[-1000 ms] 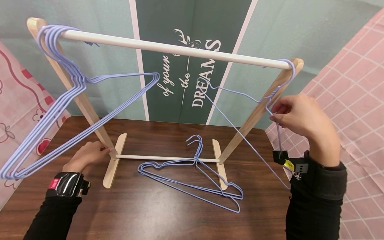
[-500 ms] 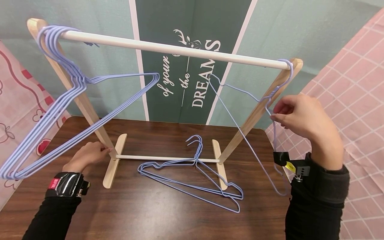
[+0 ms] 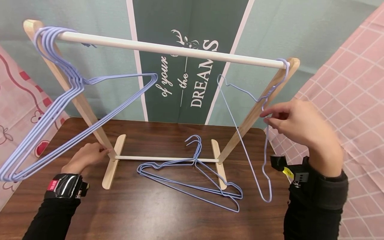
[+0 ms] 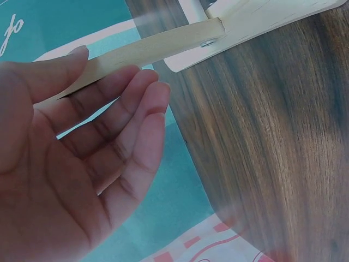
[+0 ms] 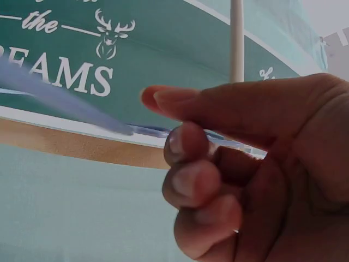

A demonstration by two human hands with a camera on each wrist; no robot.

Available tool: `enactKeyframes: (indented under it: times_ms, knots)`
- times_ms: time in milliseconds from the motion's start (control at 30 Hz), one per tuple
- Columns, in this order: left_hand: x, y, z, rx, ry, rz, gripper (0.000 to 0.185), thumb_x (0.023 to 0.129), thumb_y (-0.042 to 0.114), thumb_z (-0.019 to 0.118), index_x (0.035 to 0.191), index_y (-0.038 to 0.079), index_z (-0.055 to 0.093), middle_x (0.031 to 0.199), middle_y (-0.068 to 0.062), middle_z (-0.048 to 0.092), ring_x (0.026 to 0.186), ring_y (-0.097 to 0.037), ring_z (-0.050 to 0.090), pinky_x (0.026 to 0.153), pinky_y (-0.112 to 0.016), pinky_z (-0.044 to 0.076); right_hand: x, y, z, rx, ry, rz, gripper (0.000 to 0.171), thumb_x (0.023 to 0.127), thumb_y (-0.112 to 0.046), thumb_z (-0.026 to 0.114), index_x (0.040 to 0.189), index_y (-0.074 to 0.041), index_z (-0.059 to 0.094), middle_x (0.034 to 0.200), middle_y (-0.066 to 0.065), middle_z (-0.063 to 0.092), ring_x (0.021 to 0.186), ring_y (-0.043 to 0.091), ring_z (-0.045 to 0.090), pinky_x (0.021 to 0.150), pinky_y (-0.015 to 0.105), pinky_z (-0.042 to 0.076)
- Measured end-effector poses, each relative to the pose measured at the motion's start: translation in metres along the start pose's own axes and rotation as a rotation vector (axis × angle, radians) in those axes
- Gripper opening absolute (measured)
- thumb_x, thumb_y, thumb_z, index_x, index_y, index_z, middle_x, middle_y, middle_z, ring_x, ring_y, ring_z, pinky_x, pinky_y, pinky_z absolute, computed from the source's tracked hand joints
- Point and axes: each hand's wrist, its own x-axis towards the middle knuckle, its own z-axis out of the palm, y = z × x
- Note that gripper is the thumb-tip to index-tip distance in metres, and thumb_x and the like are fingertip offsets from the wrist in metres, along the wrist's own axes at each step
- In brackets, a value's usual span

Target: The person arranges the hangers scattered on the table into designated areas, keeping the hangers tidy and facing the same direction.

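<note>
A light-blue wire hanger [image 3: 241, 146] hangs by its hook at the right end of the white top rail. My right hand [image 3: 303, 125] is at its shoulder, thumb and index fingertips pinching the wire just below the twisted neck. In the right wrist view that hand's other fingers [image 5: 188, 185] are curled, and the wire passes partly behind them. Low on the left wooden post [image 3: 97, 128] of the garment rack, my left hand [image 3: 87, 156] grips with thumb and fingers. The left wrist view shows the thumb [image 4: 65, 68] and index finger at the post's edges.
Several matching hangers [image 3: 75, 86] hang bunched at the rail's left end. Loose hangers [image 3: 192, 188] lie on the brown wooden table [image 3: 135, 220], across the rack's lower bar [image 3: 156, 158]. Printed green cloth [image 3: 105, 66] stands behind, and pink checked cloth [image 3: 351, 100] at right.
The hanger at the right has turned on the rail, its far corner shifting right and its near end swinging left. My right hand has moved slightly left; my left hand stays on the post.
</note>
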Motion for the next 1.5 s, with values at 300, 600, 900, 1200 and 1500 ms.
enactKeyframes:
  times_ms: [300,600,900,1200,1500]
  knots:
    - [-0.002,0.001,-0.001,-0.013,0.000,-0.003,0.040,0.095,0.031,0.045,0.104,-0.003,0.064,0.062,-0.002,0.042,0.057,-0.017,0.041,0.053,-0.031,0.030,0.000,0.004,0.005,-0.016,-0.048,-0.026,0.007,0.081,-0.004,0.065,0.085,-0.004,0.070,0.062,-0.006,0.057,0.053,0.004,0.047,0.049,0.025,0.036]
    - [-0.003,0.000,-0.001,-0.011,0.002,0.000,0.040,0.095,0.030,0.045,0.104,-0.004,0.063,0.064,-0.003,0.044,0.058,-0.018,0.041,0.053,-0.031,0.030,-0.001,0.004,0.004,-0.036,-0.088,-0.004,0.007,0.082,-0.006,0.064,0.086,-0.003,0.069,0.063,-0.004,0.057,0.057,0.009,0.048,0.052,0.026,0.038]
    - [-0.002,0.001,-0.001,-0.008,0.007,-0.003,0.041,0.095,0.030,0.045,0.105,-0.004,0.063,0.060,-0.002,0.038,0.055,-0.016,0.037,0.051,-0.030,0.028,-0.004,0.002,0.006,-0.050,-0.074,0.003,0.008,0.081,-0.007,0.065,0.085,-0.002,0.069,0.061,-0.005,0.057,0.055,0.010,0.049,0.051,0.028,0.038]
    - [-0.002,-0.001,0.001,-0.022,0.006,0.004,0.040,0.095,0.029,0.045,0.105,-0.004,0.063,0.061,-0.001,0.039,0.056,-0.016,0.039,0.052,-0.030,0.029,-0.009,0.000,0.014,-0.009,-0.051,-0.015,0.009,0.081,-0.006,0.064,0.087,0.000,0.067,0.059,-0.007,0.056,0.048,0.006,0.049,0.050,0.026,0.038]
    - [-0.003,0.000,0.002,-0.039,0.009,0.003,0.039,0.095,0.029,0.045,0.105,-0.005,0.063,0.059,0.000,0.035,0.053,-0.015,0.033,0.050,-0.029,0.027,-0.007,-0.003,0.025,0.011,-0.064,-0.004,0.016,0.082,-0.008,0.064,0.095,0.001,0.066,0.061,-0.005,0.055,0.052,0.009,0.045,0.050,0.028,0.036]
